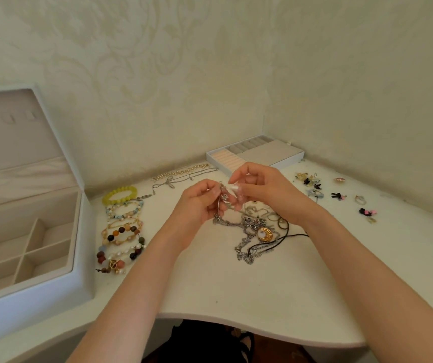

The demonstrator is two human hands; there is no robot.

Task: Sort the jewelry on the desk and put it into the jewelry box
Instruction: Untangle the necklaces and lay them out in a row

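Above the middle of the white desk (pixel 236 292), my left hand (pixel 199 203) and my right hand (pixel 265 189) pinch the top of a silver chain necklace (pixel 223 197). The chain hangs from my fingers down into a tangled pile of chains and cords (pixel 257 237) with a gold round pendant (pixel 265 234). The open white jewelry box (pixel 61 281) with empty compartments stands at the left. A row of beaded bracelets (pixel 121 231) lies beside it, topped by a yellow bead bracelet (pixel 119 195).
A white ring and earring tray (pixel 291 157) sits in the back corner. Two thin necklaces (pixel 181 174) lie by the wall. Small earrings (pixel 309 180) and rings (pixel 359 199) are scattered at the right. The desk's curved front edge runs close to me.
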